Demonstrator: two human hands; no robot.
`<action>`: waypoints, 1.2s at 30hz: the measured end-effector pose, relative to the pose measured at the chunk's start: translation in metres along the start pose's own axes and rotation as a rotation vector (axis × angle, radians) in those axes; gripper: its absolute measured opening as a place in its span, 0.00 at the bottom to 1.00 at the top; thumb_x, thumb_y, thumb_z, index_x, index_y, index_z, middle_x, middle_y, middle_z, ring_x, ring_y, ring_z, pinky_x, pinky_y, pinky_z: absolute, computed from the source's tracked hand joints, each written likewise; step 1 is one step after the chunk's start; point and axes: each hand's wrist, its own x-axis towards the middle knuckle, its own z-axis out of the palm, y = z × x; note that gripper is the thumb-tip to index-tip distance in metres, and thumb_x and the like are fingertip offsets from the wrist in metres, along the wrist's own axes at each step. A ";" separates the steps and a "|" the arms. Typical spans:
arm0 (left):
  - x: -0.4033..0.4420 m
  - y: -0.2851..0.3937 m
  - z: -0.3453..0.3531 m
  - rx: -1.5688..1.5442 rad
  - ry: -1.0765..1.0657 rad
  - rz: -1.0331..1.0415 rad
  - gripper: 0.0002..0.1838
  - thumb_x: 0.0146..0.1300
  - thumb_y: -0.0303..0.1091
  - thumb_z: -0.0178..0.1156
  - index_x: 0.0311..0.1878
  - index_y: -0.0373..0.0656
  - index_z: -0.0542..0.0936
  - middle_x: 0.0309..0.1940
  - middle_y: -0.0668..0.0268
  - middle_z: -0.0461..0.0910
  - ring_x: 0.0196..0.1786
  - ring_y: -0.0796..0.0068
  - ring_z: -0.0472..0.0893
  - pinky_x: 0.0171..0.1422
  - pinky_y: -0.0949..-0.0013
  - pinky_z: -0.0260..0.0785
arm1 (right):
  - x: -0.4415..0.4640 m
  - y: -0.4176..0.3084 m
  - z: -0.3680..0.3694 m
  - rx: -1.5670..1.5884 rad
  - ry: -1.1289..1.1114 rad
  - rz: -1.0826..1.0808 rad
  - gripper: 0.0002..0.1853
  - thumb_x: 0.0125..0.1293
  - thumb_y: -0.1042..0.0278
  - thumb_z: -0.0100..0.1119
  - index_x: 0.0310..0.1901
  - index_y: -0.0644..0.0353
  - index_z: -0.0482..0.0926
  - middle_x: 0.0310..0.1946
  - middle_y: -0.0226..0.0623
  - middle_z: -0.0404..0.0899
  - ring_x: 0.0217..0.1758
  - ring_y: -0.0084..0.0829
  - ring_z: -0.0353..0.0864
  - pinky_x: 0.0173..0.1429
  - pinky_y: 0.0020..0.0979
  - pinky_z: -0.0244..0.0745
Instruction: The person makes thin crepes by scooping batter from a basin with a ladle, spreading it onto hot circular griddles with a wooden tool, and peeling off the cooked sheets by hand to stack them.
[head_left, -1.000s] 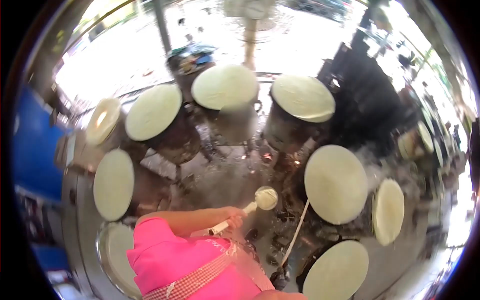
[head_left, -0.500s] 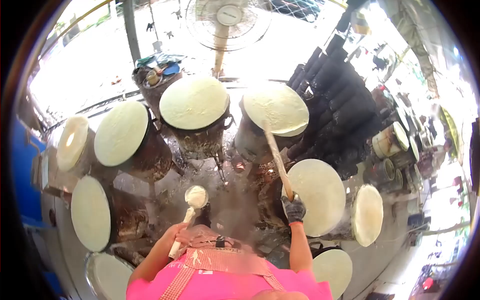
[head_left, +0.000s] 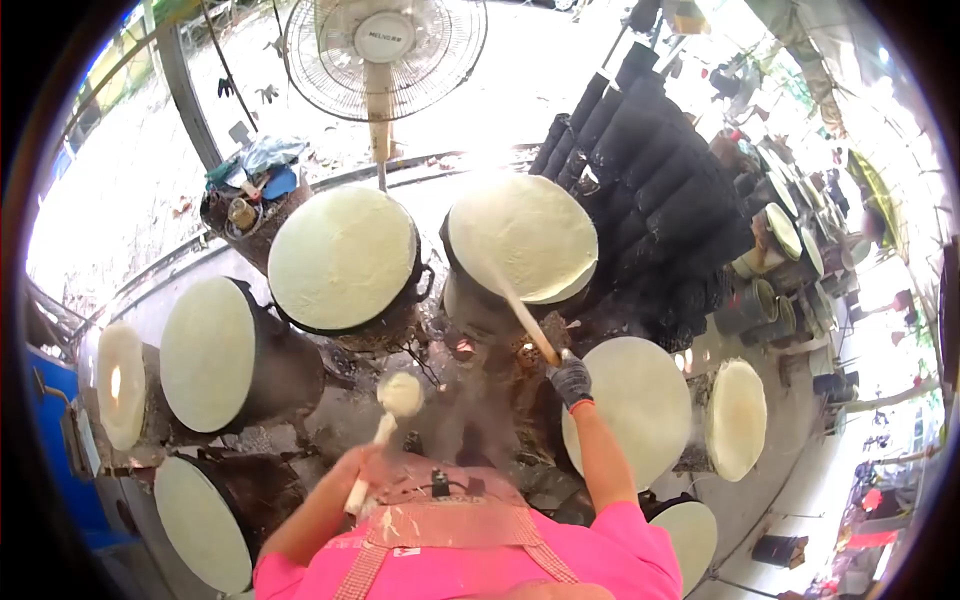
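Note:
My left hand [head_left: 362,464] is closed around the pale handle of a ladle [head_left: 400,396], whose round bowl holds creamy white batter. My right hand [head_left: 571,382], in a dark grey glove, grips the lower end of a long wooden stick [head_left: 530,328]. The stick's far end reaches the pale batter [head_left: 525,225] in the large round pan ahead of me; its tip is blurred there. Close beside my right hand is another wide pan [head_left: 640,415] covered with a smooth pale layer. Thin steam drifts between my hands.
Pans with pale batter stand on drum-like stoves around me: one ahead left [head_left: 342,258], one at the left [head_left: 207,353], one at the right [head_left: 737,420]. Dark stacked cylinders [head_left: 650,180] rise ahead right. A standing fan [head_left: 384,38] and a cluttered bucket [head_left: 255,205] are beyond.
My view has shifted, so the pans and fan appear moved leftward or lower. My right hand has moved slightly up and left with the stick. The ladle stays in my left hand.

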 end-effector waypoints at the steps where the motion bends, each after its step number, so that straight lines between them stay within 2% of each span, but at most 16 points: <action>1: 0.009 0.006 0.017 0.032 0.005 0.035 0.20 0.60 0.43 0.47 0.15 0.47 0.58 0.07 0.74 0.56 0.07 0.84 0.56 0.08 0.80 0.49 | 0.006 0.017 0.009 0.190 0.004 0.029 0.19 0.47 0.58 0.58 0.40 0.60 0.73 0.34 0.46 0.77 0.38 0.41 0.76 0.43 0.38 0.69; 4: 0.043 0.037 0.074 0.542 -0.048 0.442 0.18 0.60 0.41 0.46 0.15 0.48 0.59 0.07 0.73 0.57 0.07 0.82 0.57 0.09 0.77 0.48 | 0.043 0.053 0.049 0.808 0.039 0.093 0.16 0.53 0.67 0.55 0.44 0.63 0.74 0.35 0.42 0.78 0.36 0.33 0.76 0.44 0.31 0.69; 5: 0.050 0.045 0.108 0.565 -0.048 0.513 0.16 0.60 0.41 0.46 0.18 0.48 0.60 0.07 0.72 0.58 0.08 0.81 0.57 0.10 0.76 0.48 | 0.044 0.051 0.042 1.083 0.019 0.108 0.16 0.56 0.73 0.52 0.47 0.65 0.72 0.35 0.37 0.77 0.35 0.25 0.73 0.43 0.25 0.68; 8: 0.095 0.081 0.208 0.711 -0.179 0.771 0.07 0.60 0.34 0.47 0.30 0.49 0.58 0.08 0.74 0.57 0.10 0.81 0.59 0.14 0.75 0.51 | 0.045 0.010 -0.016 1.105 0.117 0.045 0.14 0.57 0.78 0.50 0.47 0.67 0.72 0.36 0.35 0.76 0.33 0.20 0.72 0.40 0.22 0.68; 11: 0.149 0.117 0.290 0.688 -0.284 0.831 0.08 0.59 0.32 0.48 0.32 0.49 0.58 0.09 0.73 0.55 0.09 0.79 0.58 0.12 0.73 0.51 | 0.070 0.022 -0.010 1.203 0.020 0.199 0.17 0.59 0.81 0.48 0.50 0.59 0.73 0.28 0.24 0.72 0.23 0.13 0.64 0.25 0.15 0.60; 13: 0.187 0.136 0.331 0.593 0.009 0.868 0.10 0.58 0.30 0.49 0.36 0.51 0.58 0.13 0.72 0.56 0.10 0.82 0.56 0.11 0.76 0.50 | 0.088 0.021 -0.006 1.186 0.024 0.194 0.15 0.58 0.80 0.51 0.48 0.59 0.75 0.26 0.23 0.71 0.22 0.13 0.63 0.23 0.15 0.59; 18: 0.235 0.177 0.346 0.584 0.066 0.883 0.12 0.55 0.26 0.47 0.38 0.49 0.55 0.16 0.65 0.57 0.12 0.76 0.58 0.11 0.72 0.54 | 0.109 0.028 0.035 0.849 -0.035 0.242 0.11 0.56 0.77 0.55 0.42 0.61 0.78 0.23 0.21 0.71 0.22 0.12 0.64 0.24 0.15 0.59; 19: 0.231 0.171 0.342 0.606 0.112 0.889 0.12 0.55 0.26 0.47 0.38 0.50 0.55 0.16 0.65 0.57 0.12 0.77 0.58 0.11 0.72 0.53 | 0.105 0.030 0.049 0.987 -0.030 0.242 0.11 0.57 0.69 0.56 0.42 0.55 0.78 0.20 0.29 0.76 0.19 0.21 0.70 0.25 0.22 0.66; 22: 0.214 0.178 0.326 0.559 0.059 0.821 0.12 0.56 0.27 0.47 0.38 0.50 0.55 0.17 0.65 0.57 0.12 0.77 0.57 0.11 0.73 0.52 | 0.078 -0.020 -0.021 -0.066 0.093 0.090 0.15 0.57 0.52 0.51 0.33 0.54 0.80 0.24 0.45 0.78 0.28 0.40 0.77 0.36 0.37 0.71; 23: 0.209 0.180 0.321 0.561 0.069 0.800 0.12 0.56 0.26 0.46 0.38 0.50 0.55 0.18 0.65 0.57 0.13 0.78 0.57 0.11 0.74 0.51 | 0.079 -0.033 -0.040 -0.146 -0.047 0.272 0.19 0.56 0.45 0.47 0.34 0.51 0.79 0.26 0.49 0.76 0.32 0.46 0.76 0.38 0.41 0.70; 26: 0.192 0.174 0.321 0.535 0.071 0.748 0.11 0.59 0.26 0.43 0.41 0.56 0.59 0.17 0.71 0.54 0.11 0.84 0.54 0.11 0.79 0.49 | 0.088 -0.037 -0.040 0.092 0.081 0.191 0.17 0.55 0.51 0.52 0.38 0.53 0.78 0.30 0.45 0.77 0.33 0.45 0.76 0.39 0.37 0.70; 28: 0.186 0.171 0.321 0.526 0.043 0.743 0.10 0.59 0.27 0.44 0.39 0.55 0.58 0.15 0.72 0.54 0.11 0.84 0.54 0.11 0.80 0.49 | 0.098 0.000 0.019 0.292 0.056 0.126 0.17 0.55 0.53 0.53 0.43 0.52 0.77 0.32 0.45 0.77 0.34 0.46 0.76 0.40 0.36 0.69; 32: 0.174 0.188 0.312 0.356 -0.046 0.596 0.07 0.58 0.28 0.47 0.33 0.49 0.58 0.15 0.72 0.56 0.12 0.83 0.55 0.10 0.79 0.50 | 0.067 -0.043 -0.024 -0.034 0.068 0.098 0.15 0.55 0.57 0.54 0.42 0.50 0.78 0.29 0.48 0.76 0.30 0.45 0.75 0.36 0.33 0.70; 33: 0.153 0.204 0.309 0.102 -0.220 0.178 0.08 0.59 0.31 0.47 0.27 0.48 0.60 0.12 0.76 0.54 0.10 0.85 0.53 0.09 0.80 0.48 | 0.066 -0.043 -0.037 -0.106 -0.018 0.185 0.14 0.55 0.58 0.54 0.42 0.51 0.78 0.30 0.49 0.76 0.30 0.45 0.75 0.36 0.32 0.70; 34: 0.127 0.205 0.299 -0.058 -0.367 -0.045 0.11 0.60 0.33 0.47 0.23 0.49 0.60 0.11 0.77 0.53 0.08 0.85 0.52 0.08 0.79 0.46 | 0.069 -0.044 -0.038 -0.033 0.008 0.208 0.14 0.55 0.58 0.54 0.43 0.51 0.78 0.31 0.48 0.76 0.30 0.44 0.75 0.36 0.32 0.70; 36: 0.100 0.191 0.268 0.257 -0.464 0.116 0.15 0.62 0.38 0.45 0.20 0.47 0.62 0.09 0.75 0.56 0.08 0.86 0.56 0.07 0.80 0.47 | 0.079 -0.039 -0.028 0.117 0.064 0.257 0.15 0.55 0.59 0.54 0.43 0.52 0.77 0.31 0.48 0.77 0.29 0.42 0.76 0.36 0.31 0.69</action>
